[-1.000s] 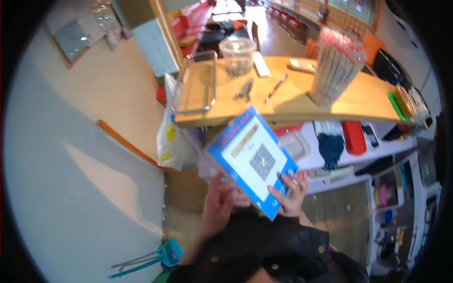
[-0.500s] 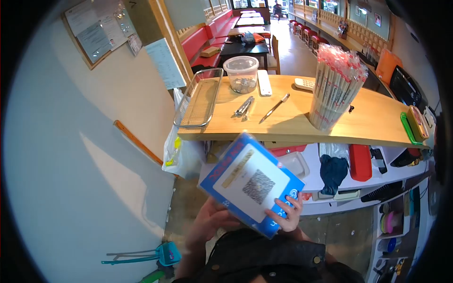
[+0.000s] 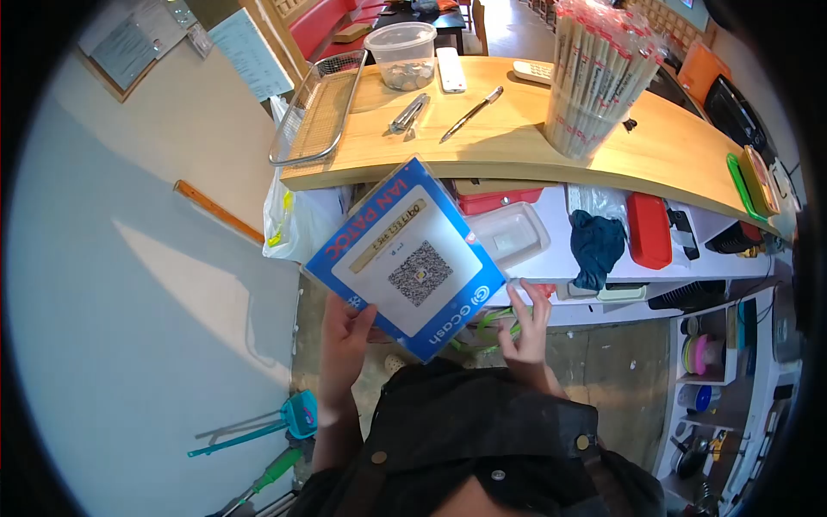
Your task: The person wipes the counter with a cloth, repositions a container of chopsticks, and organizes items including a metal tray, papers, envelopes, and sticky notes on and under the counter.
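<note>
One blue-bordered sign (image 3: 413, 263) is in view, along with two hands, one pen (image 3: 471, 115), one stapler (image 3: 407, 113), one wire tray (image 3: 319, 112), one tub (image 3: 402, 59) of coins and one clear holder (image 3: 575, 129) packed with many wrapped sticks (image 3: 603, 65), all but the sign and hands on the wooden surface (image 3: 680, 168). The left hand (image 3: 343, 345) pinches the sign's lower left edge, its thumb over the front. The right hand (image 3: 527, 332) has its fingers parted and partly curled beside the right corner; whether they touch it, I cannot tell. The sign is held in front of the surface's near edge, turned diagonally. Its white panel carries one QR code and one beige strip with handwritten digits; red letters run along one side, white "GCash" along the opposite one.
</note>
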